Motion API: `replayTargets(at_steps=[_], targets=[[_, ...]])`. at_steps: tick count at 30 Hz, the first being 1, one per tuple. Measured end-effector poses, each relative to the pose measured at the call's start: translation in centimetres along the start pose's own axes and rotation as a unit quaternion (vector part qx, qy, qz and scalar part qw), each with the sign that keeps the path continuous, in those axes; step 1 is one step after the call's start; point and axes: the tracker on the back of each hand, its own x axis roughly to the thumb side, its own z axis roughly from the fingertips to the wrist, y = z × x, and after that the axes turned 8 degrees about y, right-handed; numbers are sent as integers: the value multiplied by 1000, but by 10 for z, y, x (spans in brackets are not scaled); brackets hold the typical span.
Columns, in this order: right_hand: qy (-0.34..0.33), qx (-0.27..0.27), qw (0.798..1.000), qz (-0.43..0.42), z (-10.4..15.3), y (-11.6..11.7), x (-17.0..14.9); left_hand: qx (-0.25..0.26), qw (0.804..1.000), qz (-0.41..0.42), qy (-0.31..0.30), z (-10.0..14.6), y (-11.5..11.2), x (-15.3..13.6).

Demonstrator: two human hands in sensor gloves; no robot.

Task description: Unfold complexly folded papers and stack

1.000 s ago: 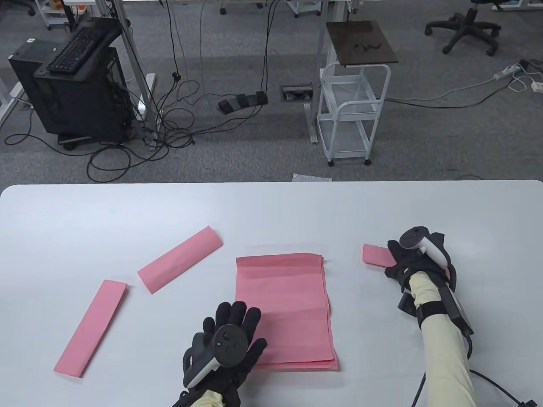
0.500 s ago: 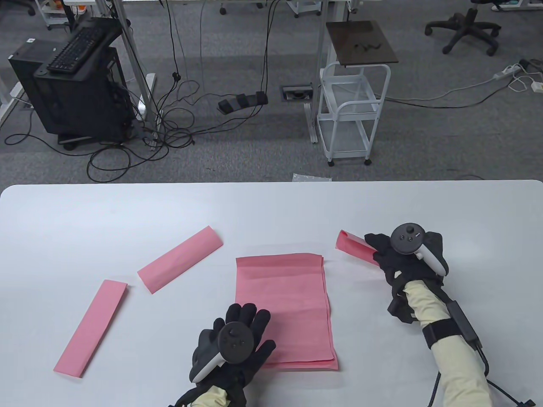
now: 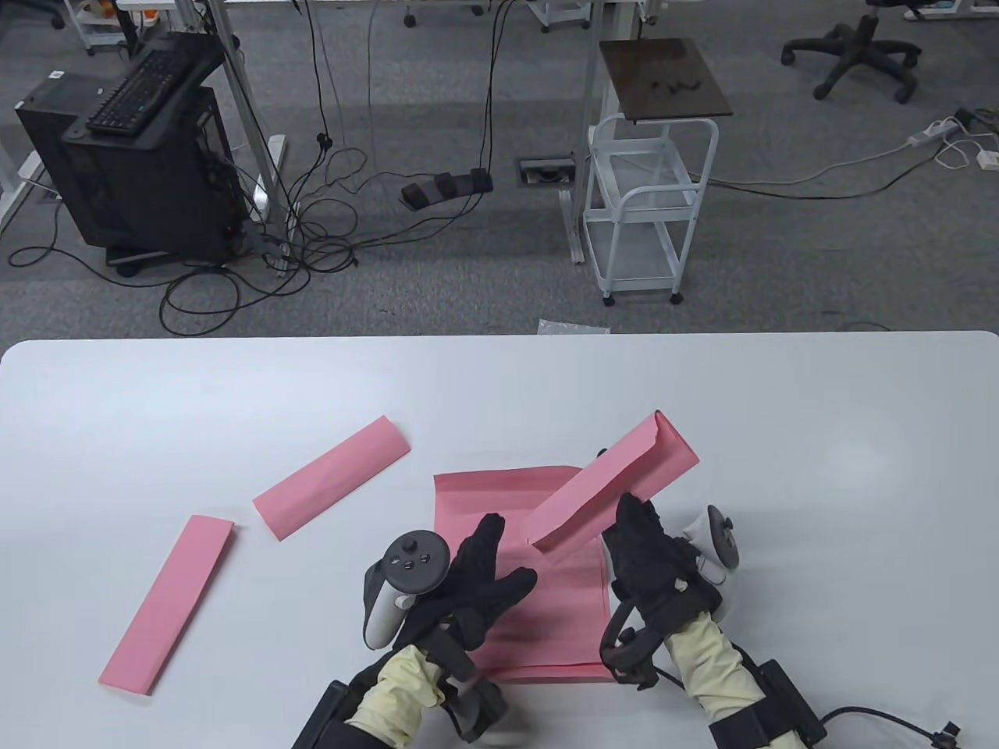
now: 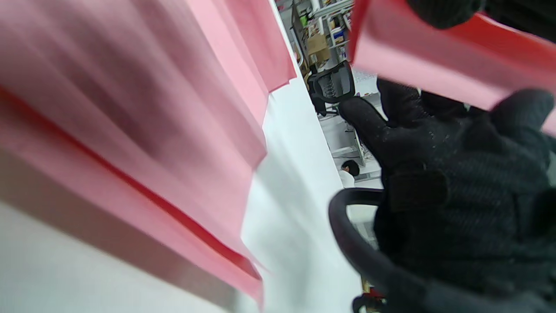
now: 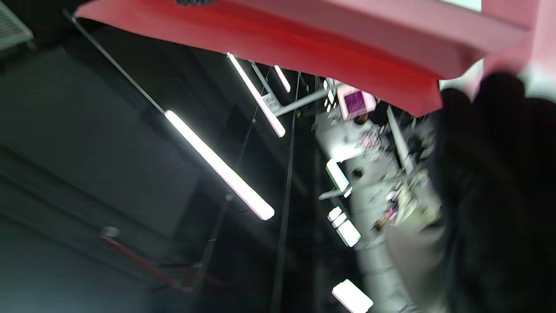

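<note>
Paper is now off the table: the right hand [image 3: 652, 546], which a second ago gripped a folded pink strip [image 3: 613, 488] at the table's right side, has carried it inward and holds it raised and tilted above the stack of unfolded sheets [image 3: 546, 616]. The fingers are closed on the strip's lower edge. The left hand [image 3: 468, 581] has lifted off the stack's near corner and reaches toward the strip with fingers spread, holding nothing. That suggests unfolding is about to start, both hands meeting over the stack. Two more folded strips [image 3: 332, 488] [image 3: 168, 605] lie untouched on the white table [image 3: 780, 406] to the left.
</note>
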Motion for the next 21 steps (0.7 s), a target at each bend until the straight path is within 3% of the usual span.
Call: replayTargets(at_steps=[3,6,8,10,12,14,16,18,19,21], targets=[[5,41,998,-52,1,10,-15,-23,998,59,5,-3,-2,-4],[31,44,998,-35,2,15,-23,18,994,104,-14,0,0,-6],[50,30,998,-9,3,9,-25,75,985,151,-34,4,4,-9],[39,4,999,-7,5,1,-23,93,980,172,-35,8,12,-11],[27,-11,999,-22,6,-5,-16,107,981,157,-35,12,22,-11],[5,-50,998,27,10,-15,-1,139,982,118,-37,17,36,-10],[7,-115,983,142,15,-22,13,150,984,86,-35,20,45,-9],[17,-165,954,251,18,-25,23,148,987,58,-37,21,50,-9],[29,-184,930,316,19,-26,30,147,988,40,-42,21,52,-8],[22,-183,904,386,19,-27,38,127,990,18,-51,20,52,-8]])
